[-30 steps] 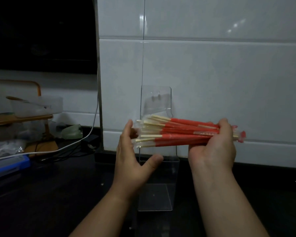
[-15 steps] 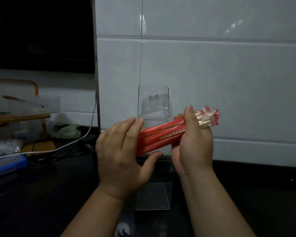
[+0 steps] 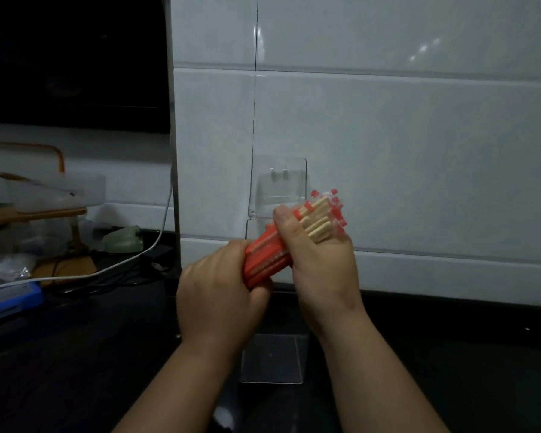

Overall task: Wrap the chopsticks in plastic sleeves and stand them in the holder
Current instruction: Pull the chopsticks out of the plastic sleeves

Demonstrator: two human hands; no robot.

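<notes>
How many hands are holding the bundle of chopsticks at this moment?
2. The left hand grips the lower red end of the bundle of chopsticks; the right hand grips it near the upper wooden tips. Both show fully.

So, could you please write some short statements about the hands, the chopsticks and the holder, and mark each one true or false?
1. Both the left hand and the right hand grip the bundle of chopsticks. True.
2. The bundle stands in the holder. False: it is held in the air in front of the holder.
3. The holder is dark wood. False: it is transparent.
4. A white cable lies on the counter at the left. True.
</notes>
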